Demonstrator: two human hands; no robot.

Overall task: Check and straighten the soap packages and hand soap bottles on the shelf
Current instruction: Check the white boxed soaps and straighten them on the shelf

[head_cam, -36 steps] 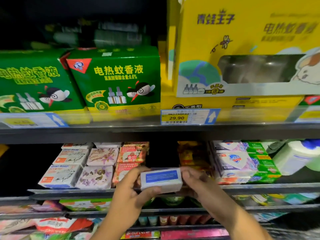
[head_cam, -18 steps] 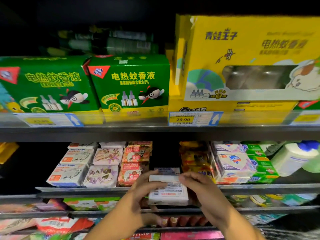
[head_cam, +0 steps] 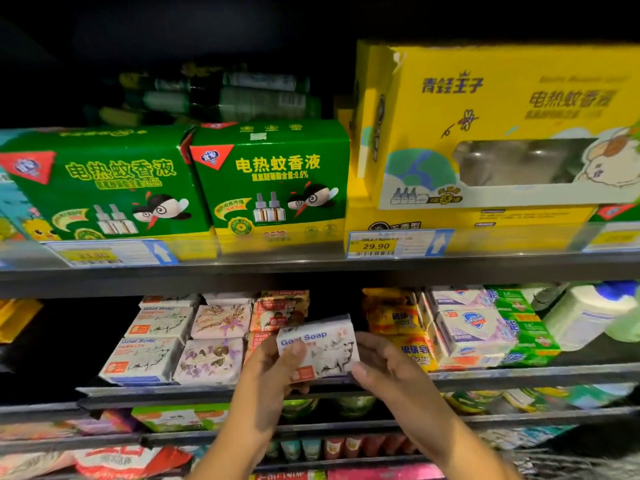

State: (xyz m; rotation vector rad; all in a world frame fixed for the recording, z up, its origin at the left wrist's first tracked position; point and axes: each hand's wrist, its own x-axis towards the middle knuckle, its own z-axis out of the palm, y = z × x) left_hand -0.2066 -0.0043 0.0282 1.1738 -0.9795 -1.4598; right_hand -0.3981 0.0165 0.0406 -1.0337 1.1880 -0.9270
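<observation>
1. Two hands hold one soap box (head_cam: 323, 348) just above the shelf's (head_cam: 519, 375) front edge, between red packs (head_cam: 280, 308) and yellow packs (head_cam: 394, 317).
2. Left hand (head_cam: 270, 372): grip clamped on the box's left end, thumb over its printed face.
3. Right hand (head_cam: 388, 372): grip curled round the box's right end.
4. The box tilts slightly, with its printed face toward the camera.

The soap box (head_cam: 322, 348) sat between the left hand (head_cam: 273, 368) and right hand (head_cam: 384, 368), before a gap on the soap shelf (head_cam: 519, 374). Stacked soap packages (head_cam: 162, 341) lay left of it, soap packs (head_cam: 398, 323) right, and a hand soap bottle (head_cam: 585, 313) farthest right. Boxes (head_cam: 277, 181) stood on the upper shelf (head_cam: 277, 268).
</observation>
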